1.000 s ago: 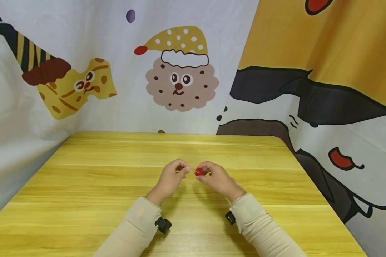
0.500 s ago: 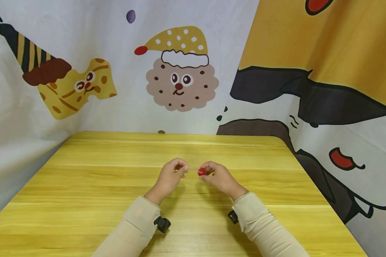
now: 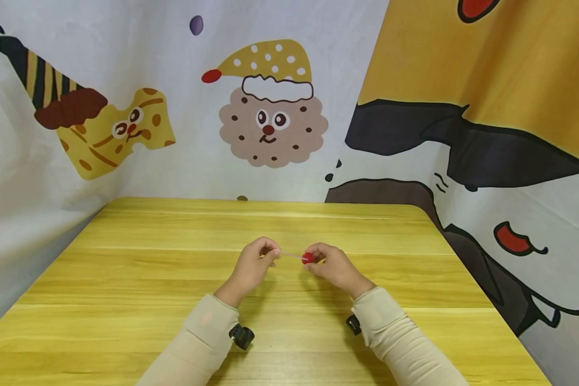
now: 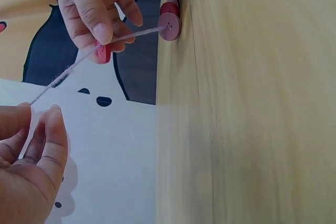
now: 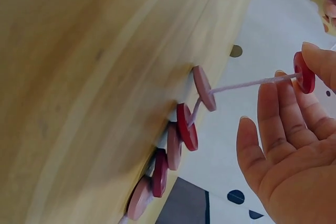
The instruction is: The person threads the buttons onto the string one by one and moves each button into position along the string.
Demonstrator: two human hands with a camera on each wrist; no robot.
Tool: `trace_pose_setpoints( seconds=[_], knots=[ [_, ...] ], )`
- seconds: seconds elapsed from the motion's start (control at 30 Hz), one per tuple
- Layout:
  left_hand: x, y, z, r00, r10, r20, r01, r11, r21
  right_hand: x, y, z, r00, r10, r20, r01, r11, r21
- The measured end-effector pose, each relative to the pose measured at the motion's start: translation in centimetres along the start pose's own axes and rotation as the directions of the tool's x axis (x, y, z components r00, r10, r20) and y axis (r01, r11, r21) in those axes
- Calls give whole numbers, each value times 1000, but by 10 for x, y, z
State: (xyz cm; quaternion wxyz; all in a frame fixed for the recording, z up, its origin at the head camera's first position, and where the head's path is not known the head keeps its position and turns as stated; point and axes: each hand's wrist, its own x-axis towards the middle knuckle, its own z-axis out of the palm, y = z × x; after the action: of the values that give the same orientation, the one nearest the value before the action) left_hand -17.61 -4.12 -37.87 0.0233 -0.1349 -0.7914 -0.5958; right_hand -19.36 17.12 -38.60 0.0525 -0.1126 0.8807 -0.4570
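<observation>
In the head view my left hand (image 3: 251, 265) pinches a thin pale pink string (image 4: 65, 72) between thumb and finger. My right hand (image 3: 335, 268) holds a red button (image 3: 308, 258) by its edge, and the string runs through that button. Between the two hands the string is drawn nearly straight. Beyond the right hand, the string leads to a dusty pink button (image 5: 205, 88) with a darker red button (image 5: 187, 127) close behind it. Several more pink and red buttons follow in a row along the string, on the tabletop; the right hand hides them in the head view.
The wooden table (image 3: 125, 300) reaches back to a white curtain (image 3: 183, 171) printed with cartoon figures. More of the printed cloth hangs along the right side. A black wrist camera (image 3: 242, 336) sits under the left sleeve, another (image 3: 354, 324) by the right.
My right hand has moved to the right with the red button, and the left hand slightly left. The stretch of string showing between them has grown longer.
</observation>
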Motion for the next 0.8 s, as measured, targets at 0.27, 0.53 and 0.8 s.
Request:
trace_pose_setpoints(
  seconds=[0.27, 0.53, 0.8],
  knots=[
    [1, -2, -1, 1000, -5, -2, 5, 1000, -1, 0, 3, -3, 1000, 10, 2, -10, 1000, 6],
    [1, -2, -4, 1000, -22, -5, 22, 1000, 17, 1, 11, -6, 1000, -4, 5, 4, 1000, -24],
    [1, -4, -6, 1000, -10, -4, 10, 1000, 21, 3, 18, -9, 1000, -17, 2, 17, 997, -76]
  ],
)
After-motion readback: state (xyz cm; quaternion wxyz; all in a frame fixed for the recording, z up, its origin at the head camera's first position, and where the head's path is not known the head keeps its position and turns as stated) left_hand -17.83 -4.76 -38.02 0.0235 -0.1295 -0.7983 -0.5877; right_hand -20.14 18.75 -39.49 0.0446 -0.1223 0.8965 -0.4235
